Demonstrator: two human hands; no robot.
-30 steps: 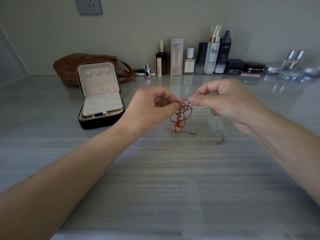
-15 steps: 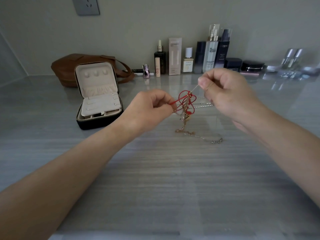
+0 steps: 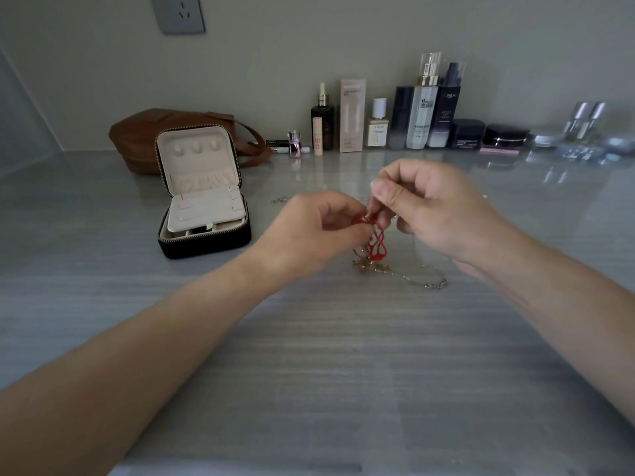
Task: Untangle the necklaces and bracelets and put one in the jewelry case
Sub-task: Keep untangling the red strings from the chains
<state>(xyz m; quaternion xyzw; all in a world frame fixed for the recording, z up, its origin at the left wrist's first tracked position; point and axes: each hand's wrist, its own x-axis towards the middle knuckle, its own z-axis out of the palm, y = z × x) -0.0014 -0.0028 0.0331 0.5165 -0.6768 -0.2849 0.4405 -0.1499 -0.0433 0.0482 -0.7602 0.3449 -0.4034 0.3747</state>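
Breakage is looming: the left hand (image 3: 309, 231) and right hand (image 3: 433, 207) are both pinching the looped red cord (image 3: 376, 245) over the streaked grey table (image 3: 343, 372). Tugging apart may be cinching it round the fine gold chain (image 3: 372, 267), seemingly threaded through. The silver chain (image 3: 433, 285) is lying limp nearby, and the padded jewelry case (image 3: 206, 214) is standing open leftward.

We see the left hand (image 3: 309, 231) and the right hand (image 3: 433, 207) meeting above the counter (image 3: 343, 355), both pinching the top of a red cord (image 3: 376, 245) whose loops hang down to a gold chain (image 3: 372, 267) on the surface. A silver chain (image 3: 433, 285) trails rightward. The jewelry case (image 3: 206, 245) stands open at left, a brown bag (image 3: 137, 139) behind it, bottles (image 3: 422, 111) along the wall.
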